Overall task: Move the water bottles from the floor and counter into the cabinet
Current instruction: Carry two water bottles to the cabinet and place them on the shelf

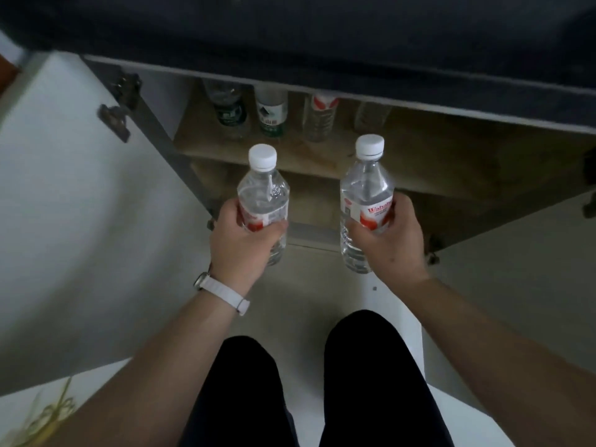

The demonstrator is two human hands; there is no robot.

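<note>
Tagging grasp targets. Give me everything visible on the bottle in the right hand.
The right-hand bottle is clear plastic, ribbed on its lower body, and looks filled with clear water. Its white screw cap is on. A white and red label wraps the middle, its red lettering partly hidden. It is held about upright, cap up, in front of the open cabinet, apparently off the floor. Only the right hand touches it, gripping it round the label band.

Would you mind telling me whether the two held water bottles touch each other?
Apart: the head view shows the cabinet shelf plainly between the left bottle and the right bottle.
</note>
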